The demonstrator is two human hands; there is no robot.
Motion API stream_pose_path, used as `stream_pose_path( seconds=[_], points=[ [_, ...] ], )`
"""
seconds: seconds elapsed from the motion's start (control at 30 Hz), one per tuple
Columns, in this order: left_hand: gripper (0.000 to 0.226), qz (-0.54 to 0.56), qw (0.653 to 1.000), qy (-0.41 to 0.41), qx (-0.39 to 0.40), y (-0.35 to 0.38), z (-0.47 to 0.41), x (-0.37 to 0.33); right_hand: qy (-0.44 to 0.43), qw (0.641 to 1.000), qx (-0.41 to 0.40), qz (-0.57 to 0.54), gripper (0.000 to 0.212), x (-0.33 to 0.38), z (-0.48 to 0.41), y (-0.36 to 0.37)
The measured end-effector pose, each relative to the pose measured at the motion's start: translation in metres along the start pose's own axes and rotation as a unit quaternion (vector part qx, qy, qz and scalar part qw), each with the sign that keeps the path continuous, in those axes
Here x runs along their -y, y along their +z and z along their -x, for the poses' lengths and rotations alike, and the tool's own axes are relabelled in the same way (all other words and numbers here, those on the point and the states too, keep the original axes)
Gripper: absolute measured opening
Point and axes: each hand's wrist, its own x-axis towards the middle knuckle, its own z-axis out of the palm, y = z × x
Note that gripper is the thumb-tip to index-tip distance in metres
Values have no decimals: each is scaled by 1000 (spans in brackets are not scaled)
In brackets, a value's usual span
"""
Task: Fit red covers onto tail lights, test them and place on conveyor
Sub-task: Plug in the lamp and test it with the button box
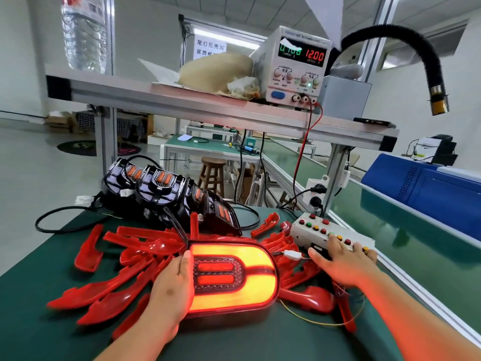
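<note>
Green mat: left hand grips one tail light, right hand spread on switchbox.

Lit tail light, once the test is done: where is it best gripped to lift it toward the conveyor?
Likely by the straight left end of the tail light, coming from the left, where the left hand holds it. That edge is flat and easy to clamp, while the rounded right end has the connector close beside it.

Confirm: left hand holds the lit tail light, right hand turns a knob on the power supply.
Wrong on one count: in the head view the right hand rests on the button box, not the power supply. The left hand holds the lit tail light.
</note>
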Motion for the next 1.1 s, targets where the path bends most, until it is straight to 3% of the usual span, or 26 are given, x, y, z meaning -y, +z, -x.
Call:
stream_pose_path(
  seconds=[0.17,0.37,0.7,1.1],
  points=[
    [38,16,1000,-5,8,1,-1,2,8,1000,5,7,128,5,-1,-11],
    [25,26,999,-16,12,1,0,0,-12,1000,5,-7,136,23,-15,-24],
    [42,10,1000,-8,-7,3,-5,9,-21,1000,-6,-21,139,44,-25,-12],
    [43,6,1000,-7,-10,3,-6,9,-1,999,4,-46,135,46,-18,-11]
  ],
)
